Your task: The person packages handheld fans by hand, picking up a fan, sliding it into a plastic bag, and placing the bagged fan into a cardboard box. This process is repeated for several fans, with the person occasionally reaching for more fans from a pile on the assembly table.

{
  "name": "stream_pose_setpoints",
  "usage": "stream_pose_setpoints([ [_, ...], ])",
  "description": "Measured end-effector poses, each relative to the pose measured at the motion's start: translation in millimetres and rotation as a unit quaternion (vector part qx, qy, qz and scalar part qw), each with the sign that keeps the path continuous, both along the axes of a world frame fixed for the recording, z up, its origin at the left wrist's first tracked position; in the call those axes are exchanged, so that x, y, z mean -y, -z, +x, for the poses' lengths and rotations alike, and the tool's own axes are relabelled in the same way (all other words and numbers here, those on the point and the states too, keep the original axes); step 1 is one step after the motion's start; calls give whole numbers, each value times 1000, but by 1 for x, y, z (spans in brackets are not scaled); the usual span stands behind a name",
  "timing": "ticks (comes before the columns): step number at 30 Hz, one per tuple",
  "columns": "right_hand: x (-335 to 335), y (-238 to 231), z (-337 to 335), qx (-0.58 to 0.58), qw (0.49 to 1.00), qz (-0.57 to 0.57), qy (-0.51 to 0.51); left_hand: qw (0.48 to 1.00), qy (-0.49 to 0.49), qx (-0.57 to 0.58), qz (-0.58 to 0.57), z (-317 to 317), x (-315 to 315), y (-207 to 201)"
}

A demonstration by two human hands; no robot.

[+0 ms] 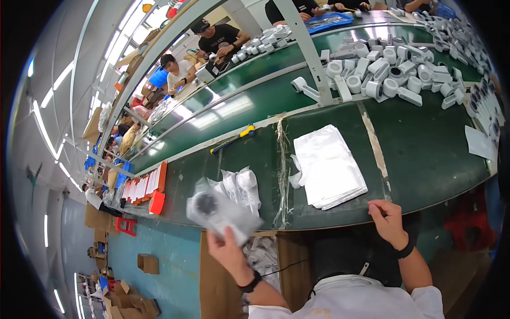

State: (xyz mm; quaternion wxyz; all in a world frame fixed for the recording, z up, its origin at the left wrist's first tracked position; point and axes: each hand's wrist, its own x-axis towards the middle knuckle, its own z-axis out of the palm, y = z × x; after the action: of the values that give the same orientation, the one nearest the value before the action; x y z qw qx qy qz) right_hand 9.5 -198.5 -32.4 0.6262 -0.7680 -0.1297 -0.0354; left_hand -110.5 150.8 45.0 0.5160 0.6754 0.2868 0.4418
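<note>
My left hand is closed on a clear-bagged white device with a round, dark-centred head, blurred by motion above the table's front edge. Behind it, several bagged white devices lie side by side on the green tabletop. To their right is a stack of flat white plastic bags. My right hand hovers by the table edge just right of that stack, its fingers curled with nothing visible in them. Under my left forearm stands an open cardboard box with more bagged pieces inside.
A big pile of grey-and-white round-headed devices covers the far right. A yellow-and-black cutter lies near the back rail. Orange-and-white boxes stand at left. A metal post rises behind the bags; co-workers sit across the belt.
</note>
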Motion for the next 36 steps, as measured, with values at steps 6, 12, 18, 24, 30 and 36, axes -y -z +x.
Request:
stream_pose_setpoints([
  [6,-1,11,9,3,1000,1,20,948,-199,-190,161,-13,-127,48],
  [12,1,7,7,23,999,-11,34,904,-171,-307,241,27,-149,86],
  [18,-1,10,6,58,997,-28,29,893,-178,-249,329,32,-145,62],
  [24,-4,12,6,78,995,-33,54,738,-25,-620,264,82,-48,7],
  [30,-1,10,4,103,992,-47,46,731,2,-661,170,85,-74,14],
  [36,-1,8,3,107,992,-51,36,752,13,-622,217,83,-100,45],
])
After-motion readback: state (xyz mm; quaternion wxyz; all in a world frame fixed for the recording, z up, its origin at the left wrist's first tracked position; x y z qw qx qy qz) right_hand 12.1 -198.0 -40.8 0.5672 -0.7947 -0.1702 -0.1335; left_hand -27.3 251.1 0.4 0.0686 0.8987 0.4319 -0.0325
